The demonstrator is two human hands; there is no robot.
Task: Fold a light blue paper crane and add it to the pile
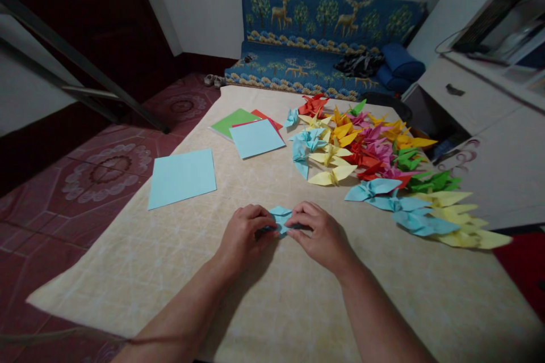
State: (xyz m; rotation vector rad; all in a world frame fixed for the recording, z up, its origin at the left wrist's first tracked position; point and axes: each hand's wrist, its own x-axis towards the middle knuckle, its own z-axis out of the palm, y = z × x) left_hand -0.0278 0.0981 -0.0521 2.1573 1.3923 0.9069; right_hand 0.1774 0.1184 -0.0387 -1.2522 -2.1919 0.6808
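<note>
A small folded piece of light blue origami paper is at the middle of the table, pinched between my two hands. My left hand grips its left side, fingers curled and closed. On the right side, my right hand holds it with thumb and fingers pressed together. The fingers cover both ends of the paper, so its full shape is hidden. Beyond my left hand lies a flat light blue sheet. Ahead and to the right, many folded paper cranes in red, yellow, orange, pink, green and blue are gathered.
A stack of square sheets has a light blue sheet on top and a green sheet beneath. The pale patterned tablecloth covers the table. A blue sofa stands behind it, a white cabinet at the right, a metal ladder at the left.
</note>
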